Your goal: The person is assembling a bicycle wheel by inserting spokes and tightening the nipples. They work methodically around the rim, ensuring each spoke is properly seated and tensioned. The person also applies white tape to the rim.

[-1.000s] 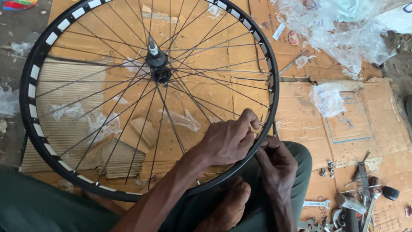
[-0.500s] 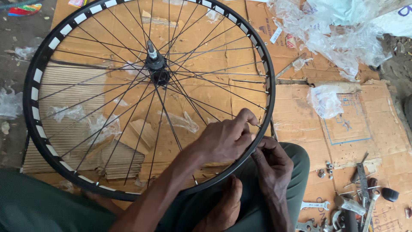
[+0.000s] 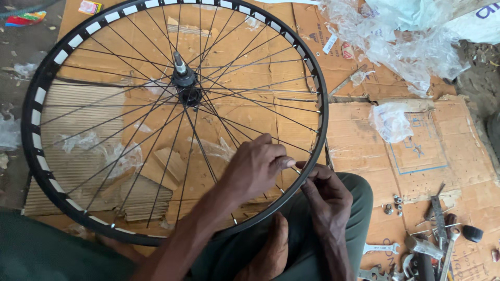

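Pinching a spoke end point(image 3: 294, 167) between thumb and fingers, my left hand point(image 3: 255, 169) reaches in through the spokes from inside the bicycle wheel point(image 3: 31, 112), its grip closed on the thin metal right where it meets the black rim at lower centre of the frame. At far left, grey floor shows, with scraps of plastic, and the rim's white blocks curve up past it. The wheel lies flat over corrugated cardboard point(image 3: 416, 151), its hub point(image 3: 185, 86) standing up at upper centre and its lower edge resting on my knee. Just right of my left hand, my right hand point(image 3: 325, 195) sits outside the rim, fingertips closed against the rim's outer edge opposite the same spoke; whether a nipple is held there I cannot tell, since the fingers hide it. Compared with a second ago both hands have barely shifted: the left has closed in a little tighter at the rim and the right has come up to meet it, so the work stays on this one spoke seat. Further right lie crumpled clear plastic bags point(image 3: 390, 122) at upper right, and at lower right a scatter of wrenches point(image 3: 380, 248), small nuts and hand tools.
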